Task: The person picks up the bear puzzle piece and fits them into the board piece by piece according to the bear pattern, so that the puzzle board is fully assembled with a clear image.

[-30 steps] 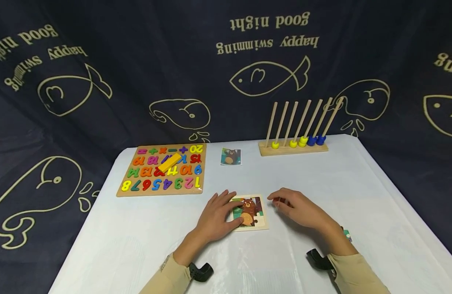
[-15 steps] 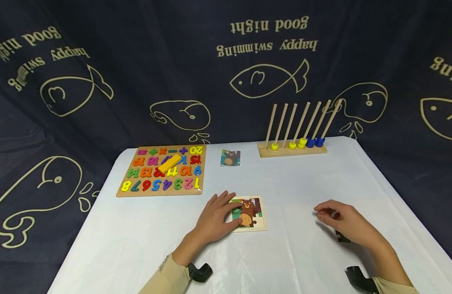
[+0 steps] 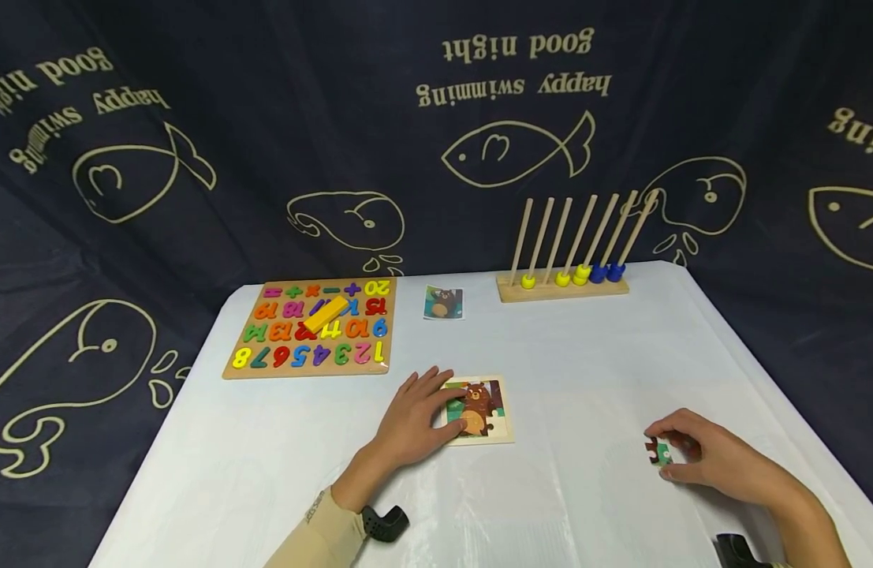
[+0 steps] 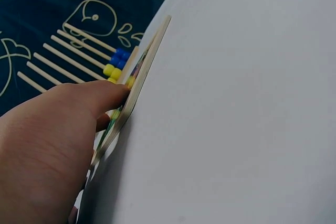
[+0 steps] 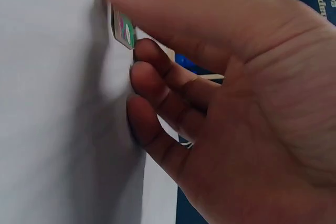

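Note:
My left hand [image 3: 412, 420] rests on the left side of a square wooden jigsaw puzzle [image 3: 505, 430] with a brown bear picture. Its thumb and index finger lie over the picture, and the other fingers extend beyond the frame's left edge. A bare pale patch shows at the puzzle's lower right corner. Off to the right, my right hand [image 3: 720, 457] pinches a small brown and green puzzle piece [image 3: 659, 452] between thumb and index finger, close over the table. The right wrist view shows that puzzle piece [image 5: 124, 30] edge-on by the thumb, with the remaining fingers curled beneath.
At the back left lies a number board [image 3: 232, 372] with a yellow block [image 3: 326, 315] on top. A small bear picture card [image 3: 443, 303] lies behind the puzzle. A wooden bead counter [image 3: 564, 292] with upright pegs stands at the back right, before a dark printed curtain [image 3: 379, 102].
My right hand has moved away from the puzzle, rightward and toward me, and now has a puzzle piece between thumb and index finger. The left hand stays on the puzzle.

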{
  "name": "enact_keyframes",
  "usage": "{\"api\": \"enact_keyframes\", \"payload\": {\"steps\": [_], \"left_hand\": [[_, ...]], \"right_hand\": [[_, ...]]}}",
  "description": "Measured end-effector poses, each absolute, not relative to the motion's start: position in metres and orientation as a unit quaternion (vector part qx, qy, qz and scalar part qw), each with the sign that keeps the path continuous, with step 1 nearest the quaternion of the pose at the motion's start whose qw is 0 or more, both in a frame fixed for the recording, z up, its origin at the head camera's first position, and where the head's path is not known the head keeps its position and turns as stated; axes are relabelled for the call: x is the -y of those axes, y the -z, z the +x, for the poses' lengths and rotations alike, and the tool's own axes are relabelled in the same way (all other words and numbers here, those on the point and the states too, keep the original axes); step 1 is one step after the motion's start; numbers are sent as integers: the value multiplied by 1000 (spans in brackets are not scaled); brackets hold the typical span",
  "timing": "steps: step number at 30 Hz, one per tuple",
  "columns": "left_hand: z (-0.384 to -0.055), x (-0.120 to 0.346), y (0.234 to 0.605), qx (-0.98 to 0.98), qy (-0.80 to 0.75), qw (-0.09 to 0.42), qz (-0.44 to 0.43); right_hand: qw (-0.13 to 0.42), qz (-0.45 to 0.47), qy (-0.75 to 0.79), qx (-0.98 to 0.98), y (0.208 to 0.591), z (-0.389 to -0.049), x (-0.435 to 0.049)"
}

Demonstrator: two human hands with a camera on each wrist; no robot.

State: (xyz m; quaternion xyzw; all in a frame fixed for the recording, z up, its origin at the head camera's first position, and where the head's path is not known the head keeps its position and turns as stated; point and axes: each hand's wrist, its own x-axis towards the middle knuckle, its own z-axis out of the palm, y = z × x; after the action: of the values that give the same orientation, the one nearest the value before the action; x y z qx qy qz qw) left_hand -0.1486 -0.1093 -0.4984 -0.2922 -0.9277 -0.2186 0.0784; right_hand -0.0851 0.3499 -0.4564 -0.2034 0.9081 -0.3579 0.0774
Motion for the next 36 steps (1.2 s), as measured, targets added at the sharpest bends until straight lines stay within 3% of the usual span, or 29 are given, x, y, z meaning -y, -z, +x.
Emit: {"api": "enact_keyframes", "payload": {"steps": [15,23,36], "left_hand": [[-150,107,498,929,212,79,-294],[-150,108,498,927,217,81,-295],[-149,109,497,927,218,80,-294]], "right_hand": [[88,-138,317,-934,449,-92,-336],[50,-202,324,-923,452,-101,-318],[73,-263,295,-916,453,-130,-261]]}}
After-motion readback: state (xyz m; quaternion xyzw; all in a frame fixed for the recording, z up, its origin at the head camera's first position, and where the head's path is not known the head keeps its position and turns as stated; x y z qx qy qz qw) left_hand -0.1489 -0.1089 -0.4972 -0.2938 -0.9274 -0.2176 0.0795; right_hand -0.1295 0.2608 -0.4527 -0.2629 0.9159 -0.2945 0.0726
